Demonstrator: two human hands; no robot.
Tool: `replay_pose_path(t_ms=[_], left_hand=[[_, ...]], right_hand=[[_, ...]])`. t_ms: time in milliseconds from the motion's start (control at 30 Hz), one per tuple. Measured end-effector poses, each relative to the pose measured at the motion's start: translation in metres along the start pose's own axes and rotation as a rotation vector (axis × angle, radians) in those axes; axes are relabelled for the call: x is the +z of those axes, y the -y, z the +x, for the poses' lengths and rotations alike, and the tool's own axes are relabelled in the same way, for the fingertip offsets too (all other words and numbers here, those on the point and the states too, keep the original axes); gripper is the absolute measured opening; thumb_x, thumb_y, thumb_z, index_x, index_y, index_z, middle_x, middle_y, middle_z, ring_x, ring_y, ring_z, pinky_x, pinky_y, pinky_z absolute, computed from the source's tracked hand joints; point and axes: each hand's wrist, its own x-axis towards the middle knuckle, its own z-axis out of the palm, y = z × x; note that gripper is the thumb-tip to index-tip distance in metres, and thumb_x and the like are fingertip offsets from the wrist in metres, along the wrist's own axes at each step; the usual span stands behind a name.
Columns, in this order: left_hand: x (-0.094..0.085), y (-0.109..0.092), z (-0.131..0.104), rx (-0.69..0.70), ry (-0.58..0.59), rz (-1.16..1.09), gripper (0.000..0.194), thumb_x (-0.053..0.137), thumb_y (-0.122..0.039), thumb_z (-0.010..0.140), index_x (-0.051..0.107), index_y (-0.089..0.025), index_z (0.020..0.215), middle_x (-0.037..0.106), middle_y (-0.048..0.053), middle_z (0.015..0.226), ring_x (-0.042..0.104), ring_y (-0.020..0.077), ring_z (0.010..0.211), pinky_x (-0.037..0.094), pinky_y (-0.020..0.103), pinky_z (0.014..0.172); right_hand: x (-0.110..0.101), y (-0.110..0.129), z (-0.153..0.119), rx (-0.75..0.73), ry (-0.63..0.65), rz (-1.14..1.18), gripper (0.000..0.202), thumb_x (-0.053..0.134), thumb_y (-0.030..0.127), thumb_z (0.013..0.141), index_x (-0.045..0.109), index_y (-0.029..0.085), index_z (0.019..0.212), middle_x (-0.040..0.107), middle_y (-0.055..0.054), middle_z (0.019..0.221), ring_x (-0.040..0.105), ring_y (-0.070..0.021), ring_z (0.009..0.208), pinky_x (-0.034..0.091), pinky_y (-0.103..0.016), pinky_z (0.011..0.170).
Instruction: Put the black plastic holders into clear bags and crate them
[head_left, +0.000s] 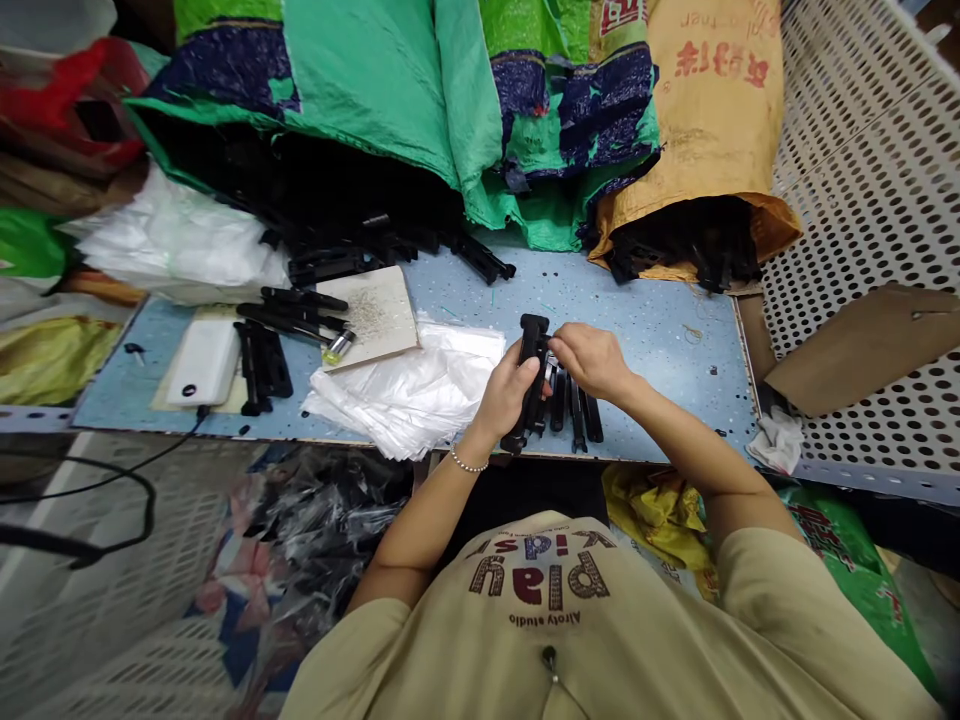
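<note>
Left hand (504, 392): fingers closed around a long black plastic part (529, 385), held upright over the near edge of the blue table (660, 330). Right hand (592, 360): fingers curled, tips pinching at the part's upper end; its exact hold is hidden behind the knuckles, above a row of similar black parts (574, 412) lying on the table. Shirt print (540, 575) reads "Play kids", seen upside down; red writing on the yellow sack (712, 110) is illegible.
</note>
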Motion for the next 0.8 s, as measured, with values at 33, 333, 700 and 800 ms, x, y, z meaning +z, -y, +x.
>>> replay_pose_path(t_ms=[33, 333, 700, 800], left_hand=[[0.0, 0.0, 0.001, 0.018, -0.02, 0.017, 0.058, 0.061, -0.064, 0.091, 0.06, -0.019, 0.127, 0.069, 0.002, 0.074, 0.07, 0.0179, 0.066, 0.055, 0.027, 0.055], [-0.006, -0.011, 0.013, 0.019, -0.159, -0.01, 0.047, 0.057, -0.065, 0.093, 0.061, -0.02, 0.106, 0.063, -0.001, 0.065, 0.066, 0.0141, 0.06, 0.052, 0.023, 0.053], [-0.025, 0.053, 0.03, 0.07, -0.296, 0.158, 0.053, 0.063, -0.056, 0.093, 0.055, -0.024, 0.134, 0.068, 0.009, 0.118, 0.071, 0.0208, 0.098, 0.059, 0.037, 0.089], [-0.018, 0.088, 0.027, 0.037, -0.276, 0.377, 0.037, 0.053, -0.049, 0.099, 0.065, -0.018, 0.116, 0.07, 0.013, 0.115, 0.064, 0.0292, 0.116, 0.049, 0.051, 0.109]], right_hand=[[0.002, 0.0, 0.0, 0.051, 0.034, 0.112, 0.062, 0.025, 0.07, 0.103, 0.053, 0.022, 0.078, 0.058, -0.005, 0.074, 0.056, -0.0193, 0.072, 0.041, -0.032, 0.066], [0.027, 0.019, -0.052, -0.1, 0.214, -0.06, 0.061, 0.03, 0.075, 0.1, 0.055, 0.021, 0.086, 0.062, -0.01, 0.084, 0.056, -0.0223, 0.079, 0.041, -0.033, 0.066], [0.024, -0.045, 0.032, 0.266, 0.237, 0.219, 0.041, 0.046, 0.056, 0.101, 0.062, 0.019, 0.09, 0.065, -0.003, 0.077, 0.061, -0.0183, 0.073, 0.05, -0.032, 0.074], [0.044, -0.059, 0.107, 0.278, 0.013, -0.061, 0.031, 0.047, 0.036, 0.101, 0.062, 0.016, 0.12, 0.069, -0.015, 0.116, 0.063, -0.0277, 0.108, 0.05, -0.042, 0.095]])
